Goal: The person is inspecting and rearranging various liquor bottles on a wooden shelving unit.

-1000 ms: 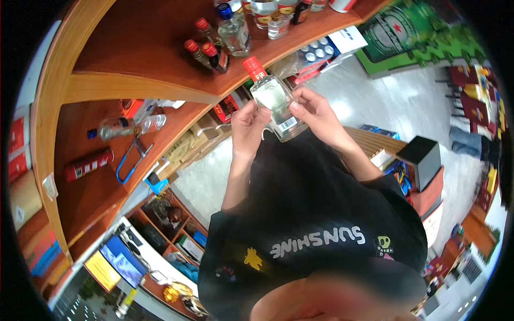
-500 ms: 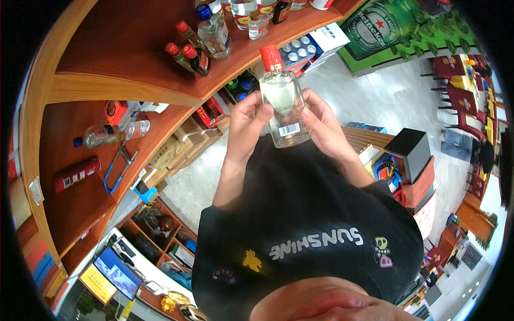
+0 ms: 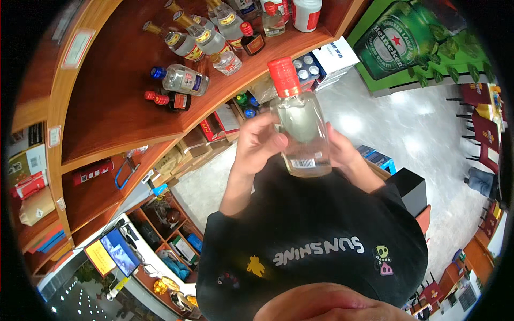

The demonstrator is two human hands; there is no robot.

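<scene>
Bottle [image 3: 306, 131] clasped in left hand [image 3: 256, 144]; right hand [image 3: 345, 155] beside it, grip part-hidden; shelf edge [image 3: 225, 97] near, floor [image 3: 396, 125] spreading rightward.

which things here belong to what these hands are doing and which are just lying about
In hand:
- clear red-capped bottle, gripped by the left hand
- right hand, beside it

Just around:
- blue-capped bottle
- white and red tub
- black box

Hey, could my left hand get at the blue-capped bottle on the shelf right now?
Probably yes: nothing seems to block the way to the blue-capped bottle. But your left hand is holding the clear red-capped bottle, so it would likely need to let go first.
</scene>
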